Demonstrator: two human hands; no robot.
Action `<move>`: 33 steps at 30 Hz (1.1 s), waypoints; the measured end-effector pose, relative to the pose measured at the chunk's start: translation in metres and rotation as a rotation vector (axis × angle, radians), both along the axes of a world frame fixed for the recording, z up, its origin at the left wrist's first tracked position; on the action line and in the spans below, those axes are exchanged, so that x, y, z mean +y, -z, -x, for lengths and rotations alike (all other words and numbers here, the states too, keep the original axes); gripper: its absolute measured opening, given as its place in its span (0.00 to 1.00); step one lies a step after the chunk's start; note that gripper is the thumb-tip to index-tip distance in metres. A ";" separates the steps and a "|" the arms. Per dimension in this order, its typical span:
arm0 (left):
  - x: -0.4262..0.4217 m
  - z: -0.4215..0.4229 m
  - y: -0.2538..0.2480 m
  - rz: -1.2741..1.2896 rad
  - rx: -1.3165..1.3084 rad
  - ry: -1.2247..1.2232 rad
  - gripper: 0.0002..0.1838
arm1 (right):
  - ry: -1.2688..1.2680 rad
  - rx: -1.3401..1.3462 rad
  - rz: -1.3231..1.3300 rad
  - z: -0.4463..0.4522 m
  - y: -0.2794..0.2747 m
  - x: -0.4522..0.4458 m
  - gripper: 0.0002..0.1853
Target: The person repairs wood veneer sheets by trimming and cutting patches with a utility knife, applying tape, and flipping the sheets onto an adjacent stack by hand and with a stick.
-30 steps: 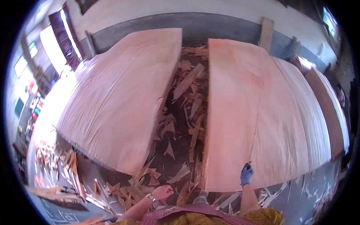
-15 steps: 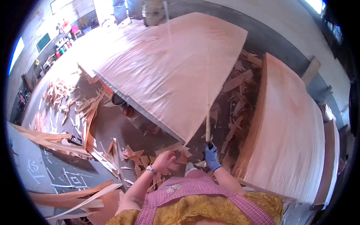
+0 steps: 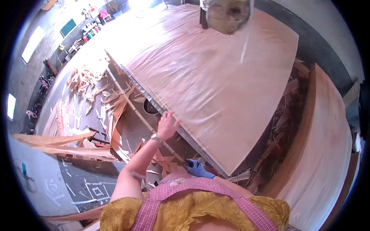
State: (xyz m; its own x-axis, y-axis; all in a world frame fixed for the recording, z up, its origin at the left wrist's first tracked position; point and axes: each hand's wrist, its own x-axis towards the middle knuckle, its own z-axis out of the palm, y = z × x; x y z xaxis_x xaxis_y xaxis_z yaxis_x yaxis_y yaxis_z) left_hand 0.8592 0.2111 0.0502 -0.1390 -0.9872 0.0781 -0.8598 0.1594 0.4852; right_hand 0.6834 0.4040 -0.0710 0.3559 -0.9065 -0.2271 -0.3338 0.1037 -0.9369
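Note:
A large stack of thin wood veneer sheets [image 3: 216, 92] spreads out in front of me, its near edge running diagonally along a grey metal border [image 3: 196, 143]. My left hand [image 3: 167, 126], bare with a watch at the wrist, is at that edge with fingers spread; I cannot tell if it touches the top sheet. In a blue glove, my right hand [image 3: 198, 168] is closed round the near end of a long thin bamboo pole [image 3: 133, 106]. The pole slants away to the far left beside the stack, passing behind my left wrist.
Another tall veneer stack [image 3: 320, 142] stands at the right. Torn veneer scraps [image 3: 84, 79] litter the floor at the left, with more between the stacks. A dark round container [image 3: 150, 107] sits beside the near edge. A grey marked board [image 3: 88, 184] lies at the lower left.
The pole has swung from pointing forward over the sheets to the far left. My left hand has risen to the stack's edge. The view has turned left.

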 end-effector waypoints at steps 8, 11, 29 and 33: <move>-0.228 -0.113 0.028 -0.318 -0.366 -0.241 0.43 | -0.139 0.215 -0.049 -0.035 -0.042 -0.086 0.22; -0.291 -0.156 0.067 -0.254 -0.400 -0.286 0.49 | -0.055 0.170 -0.040 -0.062 -0.017 -0.095 0.23; -0.348 -0.187 0.059 -0.332 -0.411 -0.045 0.39 | 0.374 0.244 -0.024 -0.241 -0.017 -0.104 0.19; -0.351 -0.188 0.049 -0.394 -0.445 0.006 0.37 | 0.454 0.016 -0.153 -0.254 -0.017 -0.084 0.23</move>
State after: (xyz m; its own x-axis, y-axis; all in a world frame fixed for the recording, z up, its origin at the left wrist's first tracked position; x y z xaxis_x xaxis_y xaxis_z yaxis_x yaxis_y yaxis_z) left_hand 1.0469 -0.1394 0.0013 -0.0800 -0.9290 -0.3612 -0.9937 0.0459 0.1020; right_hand 0.9377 0.3198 -0.0536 -0.0734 -0.9252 -0.3723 -0.2374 0.3788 -0.8945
